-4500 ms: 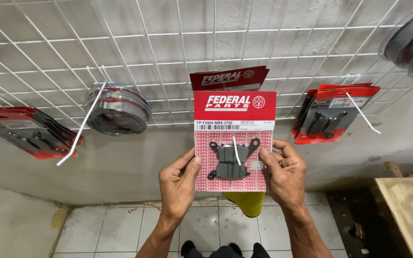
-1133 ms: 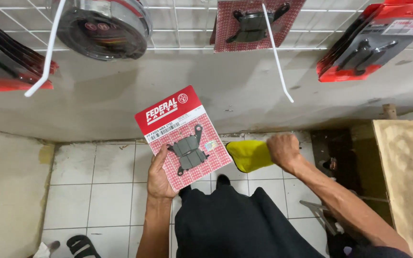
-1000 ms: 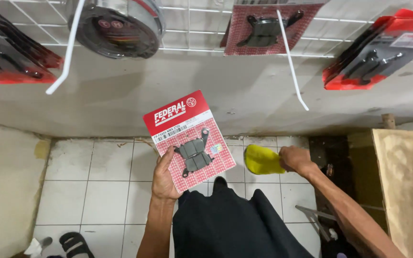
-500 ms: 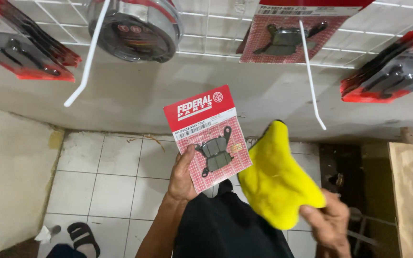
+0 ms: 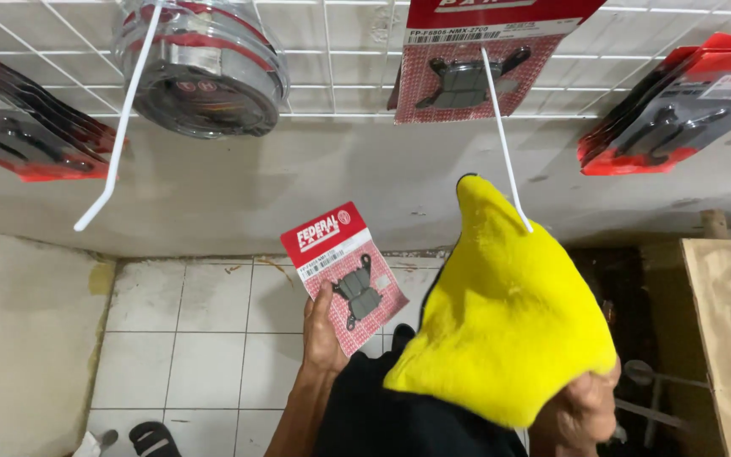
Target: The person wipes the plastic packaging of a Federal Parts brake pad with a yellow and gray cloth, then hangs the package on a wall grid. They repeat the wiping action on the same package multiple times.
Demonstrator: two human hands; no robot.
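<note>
Red blister pack (image 5: pixel 344 272) with dark brake pads, tilted, held low over tiled floor (image 5: pixel 205 338). Left hand (image 5: pixel 323 330) clamped on its lower edge, thumb on front. Right hand (image 5: pixel 581 410) closed on yellow cloth (image 5: pixel 509 313), raised just beside pack. Above: wire grid (image 5: pixel 332 51), hanging packs (image 5: pixel 467 72), white hooks (image 5: pixel 505 144).

- The card pack (image 5: pixel 344 275) in the left hand (image 5: pixel 323 334) is printed red on top, with a white strip and a red-and-white check behind dark grey pads.
- The cloth (image 5: pixel 505 326) in the right hand (image 5: pixel 581 415) is plain bright yellow.
- The wire grid (image 5: pixel 332 68) is painted white.
- The floor tiles (image 5: pixel 205 338) are white with dark joints.
</note>
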